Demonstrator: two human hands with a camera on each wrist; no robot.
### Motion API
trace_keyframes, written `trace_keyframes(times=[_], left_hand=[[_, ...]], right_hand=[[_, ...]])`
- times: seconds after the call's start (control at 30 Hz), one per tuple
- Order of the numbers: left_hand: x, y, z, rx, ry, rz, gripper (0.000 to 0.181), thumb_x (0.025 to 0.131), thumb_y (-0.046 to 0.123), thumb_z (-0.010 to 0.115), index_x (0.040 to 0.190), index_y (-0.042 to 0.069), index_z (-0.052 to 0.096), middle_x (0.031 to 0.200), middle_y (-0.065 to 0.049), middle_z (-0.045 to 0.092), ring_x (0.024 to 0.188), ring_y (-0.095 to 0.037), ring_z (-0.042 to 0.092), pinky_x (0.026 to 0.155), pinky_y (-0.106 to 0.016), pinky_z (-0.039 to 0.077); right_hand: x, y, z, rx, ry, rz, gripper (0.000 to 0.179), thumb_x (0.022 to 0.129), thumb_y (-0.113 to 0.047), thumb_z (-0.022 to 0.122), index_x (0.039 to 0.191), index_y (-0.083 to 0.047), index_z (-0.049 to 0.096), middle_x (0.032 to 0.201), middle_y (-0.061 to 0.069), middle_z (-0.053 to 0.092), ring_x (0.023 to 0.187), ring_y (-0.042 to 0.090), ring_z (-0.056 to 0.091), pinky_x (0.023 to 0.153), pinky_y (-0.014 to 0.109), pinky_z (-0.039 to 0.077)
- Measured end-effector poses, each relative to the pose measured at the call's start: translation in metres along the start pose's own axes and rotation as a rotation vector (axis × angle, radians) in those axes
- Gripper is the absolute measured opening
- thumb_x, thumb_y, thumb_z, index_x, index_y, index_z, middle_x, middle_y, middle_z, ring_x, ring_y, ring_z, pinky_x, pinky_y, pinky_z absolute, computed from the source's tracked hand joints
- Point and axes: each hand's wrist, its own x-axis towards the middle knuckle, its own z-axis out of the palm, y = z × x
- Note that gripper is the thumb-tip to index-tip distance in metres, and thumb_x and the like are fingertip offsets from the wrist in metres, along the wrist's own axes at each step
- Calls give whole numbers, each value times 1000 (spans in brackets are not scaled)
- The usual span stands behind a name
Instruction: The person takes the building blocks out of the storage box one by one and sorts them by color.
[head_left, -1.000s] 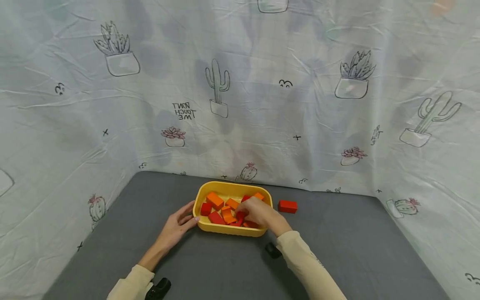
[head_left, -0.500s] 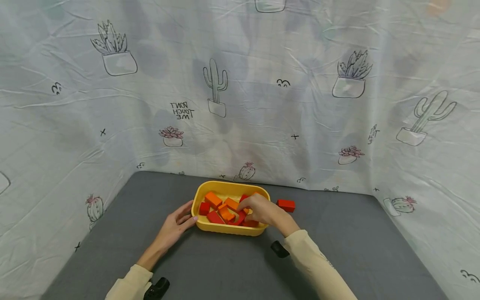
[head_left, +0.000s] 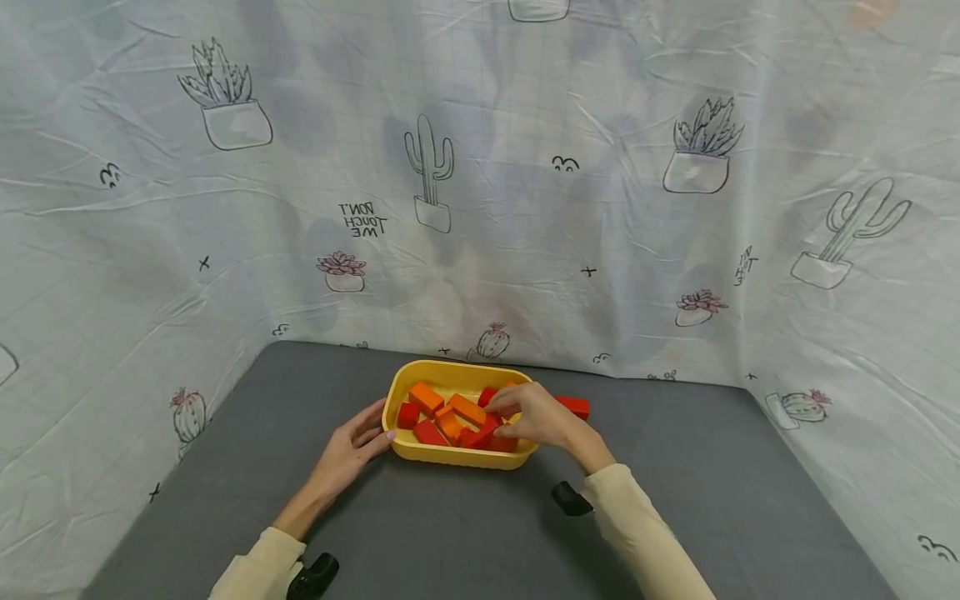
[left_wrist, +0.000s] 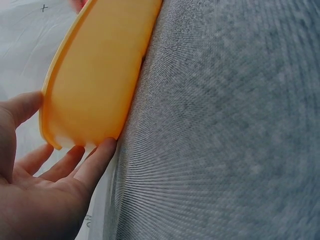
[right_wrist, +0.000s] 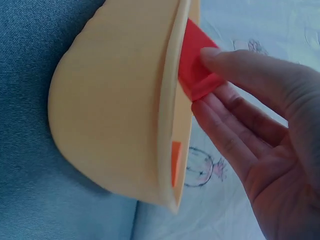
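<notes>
A yellow plastic bin [head_left: 457, 457] with rounded corners stands on the table, holding several red and orange blocks. My right hand [head_left: 542, 417] pinches a red block [right_wrist: 196, 62] between thumb and fingertips at the bin's right end. In the right wrist view this block rises partly above the rim, tilted. My left hand [head_left: 347, 454] touches the bin's left end with fingers spread and fairly straight. The left wrist view shows its thumb at the rim and its fingertips against the outer wall. Among the blocks in the bin lie an orange block [head_left: 426, 398] and a red block [head_left: 431, 433].
Another red block [head_left: 573, 407] lies on the grey table [head_left: 450, 533], just right of the bin and partly behind my right hand. A pale curtain [head_left: 510, 225] with cactus drawings hangs behind the table and along both sides.
My right hand has moved slightly right within the bin, and a red block now shows between its fingers. An orange block beside it lies differently. The left hand keeps its place.
</notes>
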Motion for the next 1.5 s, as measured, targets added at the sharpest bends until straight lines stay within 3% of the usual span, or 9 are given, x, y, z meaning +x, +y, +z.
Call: trace_keyframes(times=[0.3, 0.5, 0.67, 0.8, 0.9, 1.07, 1.3, 1.5], left_hand=[[0, 1, 0, -7, -1, -20, 66, 96, 21, 66, 152, 9, 35, 148, -22, 42, 130, -37, 48, 94, -28, 54], [0, 2, 1, -1, -5, -42, 65, 96, 21, 65, 152, 10, 34, 153, -18, 37, 131, -36, 48, 94, -27, 54], [-1, 2, 1, -11, -9, -46, 66, 96, 23, 66, 153, 10, 34, 154, -18, 35, 130, -35, 48, 94, -27, 54], [-1, 3, 1, -15, -11, -40, 66, 96, 23, 66, 153, 10, 34, 154, -18, 35, 129, -35, 49, 94, -27, 54], [-1, 3, 1, -13, -13, -31, 65, 96, 22, 65, 153, 9, 34, 154, -18, 35, 129, -35, 49, 94, -27, 54], [-1, 3, 0, -9, -14, -22, 65, 97, 22, 65, 153, 9, 34, 154, -18, 34, 129, -36, 48, 93, -26, 54], [0, 3, 0, -9, -11, -22, 67, 96, 25, 66, 153, 8, 34, 154, -18, 35, 130, -36, 48, 93, -26, 54], [1, 2, 1, 8, -6, -31, 67, 96, 24, 66, 152, 8, 34, 154, -18, 34, 130, -36, 47, 94, -26, 54]], right_hand=[[-15, 13, -1, 186, 201, 83, 32, 83, -19, 81, 110, -4, 75, 111, 8, 71, 103, 24, 66, 82, 31, 60], [-21, 18, 0, 239, 244, 128, 33, 82, -20, 81, 109, -1, 75, 104, 9, 73, 92, 21, 69, 77, 27, 60], [-27, 20, 0, 316, 282, 230, 33, 82, -22, 81, 110, -4, 75, 101, 8, 74, 90, 19, 69, 76, 28, 60], [-32, 20, -3, 464, 332, 388, 35, 82, -25, 82, 112, -7, 75, 100, 6, 75, 89, 17, 69, 81, 30, 59], [-36, 24, -7, 649, 382, 483, 36, 84, -20, 79, 115, -1, 72, 102, 11, 74, 89, 19, 71, 91, 38, 57], [-45, 33, -13, 857, 456, 562, 41, 88, -15, 75, 120, 10, 66, 109, 17, 71, 90, 22, 72, 98, 51, 49], [-57, 45, -19, 900, 491, 606, 48, 87, -19, 77, 123, 10, 63, 107, 16, 72, 93, 21, 72, 97, 47, 51], [-75, 58, -31, 871, 535, 659, 56, 87, -22, 77, 128, 10, 59, 114, 14, 69, 94, 18, 71, 96, 43, 53]])
